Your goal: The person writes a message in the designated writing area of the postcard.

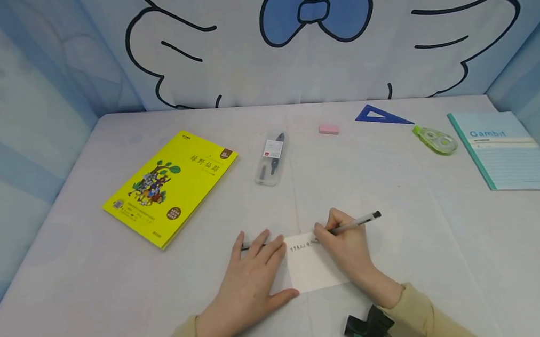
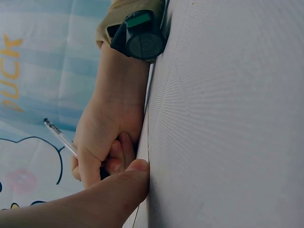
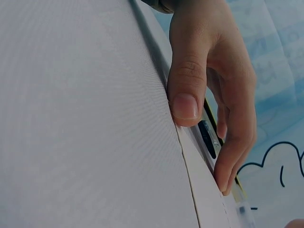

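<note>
Clear case (image 1: 269,181), dark pen (image 1: 276,157) inside, lies beyond white paper (image 1: 316,273) on table (image 1: 162,293), right hand (image 1: 346,248) pinching pale pen (image 1: 353,224) at written line (image 1: 299,245), left hand (image 1: 251,287), fingers extended, resting at paper's left edge.

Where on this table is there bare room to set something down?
Bare table: between the Gambit notebook and the right sleeve; also the near-left area, bordered by the yellow book and the left hand. Crowded: the white paper, under the right hand and pen; at the far right, where set square, correction tape and notebook lie close together.
</note>
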The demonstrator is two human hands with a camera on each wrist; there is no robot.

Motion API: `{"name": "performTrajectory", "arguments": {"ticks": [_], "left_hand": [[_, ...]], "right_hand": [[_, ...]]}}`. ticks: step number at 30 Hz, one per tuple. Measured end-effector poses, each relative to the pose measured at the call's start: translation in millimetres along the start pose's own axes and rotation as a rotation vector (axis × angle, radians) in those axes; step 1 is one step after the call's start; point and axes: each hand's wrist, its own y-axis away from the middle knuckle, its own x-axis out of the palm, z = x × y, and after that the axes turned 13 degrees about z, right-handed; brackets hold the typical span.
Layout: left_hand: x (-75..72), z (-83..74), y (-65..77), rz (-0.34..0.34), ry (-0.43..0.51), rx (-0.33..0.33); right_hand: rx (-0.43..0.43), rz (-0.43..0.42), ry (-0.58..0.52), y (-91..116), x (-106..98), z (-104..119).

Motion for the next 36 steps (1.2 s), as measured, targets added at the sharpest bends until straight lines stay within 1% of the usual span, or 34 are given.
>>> {"name": "performTrajectory", "arguments": {"ticks": [7,9,10,14,16,17,24,28,36], "left_hand": [[-0.1,-0.3,0.3,0.005,0.000,0.000],[0.0,-0.3,0.3,0.008,-0.001,-0.002],[0.1,-0.4,0.2,0.008,-0.003,-0.002],[0.5,-0.4,0.3,0.008,-0.008,0.000],[0.5,-0.4,0.1,0.010,-0.010,0.000],[0.5,-0.4,0.1,0.014,-0.009,-0.002],[0.1,-0.3,-0.3,0.044,0.005,-0.008],[0.2,-0.2,-0.3,0.042,0.010,-0.009],[0.7,-0.2,0.1,0.036,0.012,-0.012]], "right_hand": [[-0.004,0.006,-0.014,0,0,-3],[-0.008,0.001,-0.019,-1,1,-11],[-0.009,0.000,-0.017,-1,1,-12],[-0.013,-0.004,-0.019,-2,3,-30],[-0.010,-0.002,-0.015,-2,3,-32],[-0.011,-0.002,-0.016,-2,4,-36],[-0.009,0.007,-0.025,-2,4,-35],[0.004,0.013,-0.018,-2,4,-34],[0.001,0.015,-0.011,-3,5,-35]]}}
